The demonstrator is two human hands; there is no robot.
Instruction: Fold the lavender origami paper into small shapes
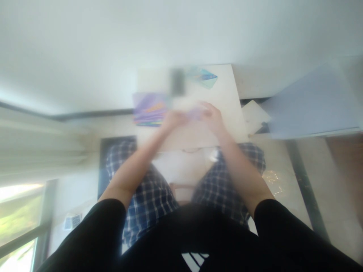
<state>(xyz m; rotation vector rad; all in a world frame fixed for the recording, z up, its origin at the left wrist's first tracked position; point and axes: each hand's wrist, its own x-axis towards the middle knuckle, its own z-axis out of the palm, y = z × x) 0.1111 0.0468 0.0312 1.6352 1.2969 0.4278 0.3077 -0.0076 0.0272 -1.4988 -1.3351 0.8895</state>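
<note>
Our left grip [175, 119] and right grip [211, 116] pinch a small purple piece [194, 114] between them, over the surface [231, 113], though the blur makes this likely rather than certain. We judge it light, thin and easily creased, best taken by its opposite edges. We cannot make out its outline or any folds; beyond, a dark object [178, 82] is too smeared to identify.

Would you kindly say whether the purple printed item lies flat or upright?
Flat: the purple printed item shows its broad face on the table.
</note>
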